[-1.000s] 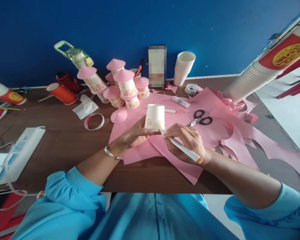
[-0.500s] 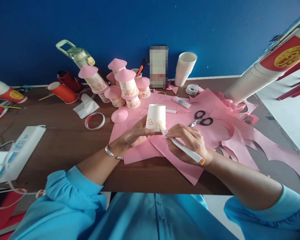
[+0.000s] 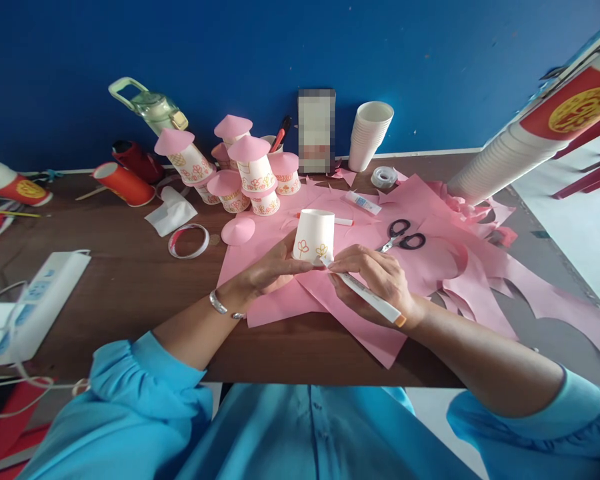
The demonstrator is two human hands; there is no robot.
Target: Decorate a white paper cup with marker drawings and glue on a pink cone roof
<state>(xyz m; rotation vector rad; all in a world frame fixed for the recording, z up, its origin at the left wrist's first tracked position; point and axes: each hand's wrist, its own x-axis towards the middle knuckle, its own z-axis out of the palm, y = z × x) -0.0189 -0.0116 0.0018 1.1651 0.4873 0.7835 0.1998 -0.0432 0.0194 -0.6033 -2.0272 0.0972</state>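
Note:
My left hand grips a white paper cup, held upside down with its narrower end up. One red and one yellow flower outline show near its lower rim. My right hand is closed around a white marker with an orange end, its tip at the cup's lower edge beside the yellow flower. Behind the cup, a second marker with a red end lies on pink paper. Black-handled scissors rest to the right of my hands.
Several decorated cup towers with pink cone roofs stand at back left, near a loose pink cone and a tape roll. Stacked white cups, a phone, a glue tube and clear tape are at the back.
The cup has turned slightly and shifted a little to the right in my left hand. The marker tip stays by the yellow flower, which has shifted with the cup.

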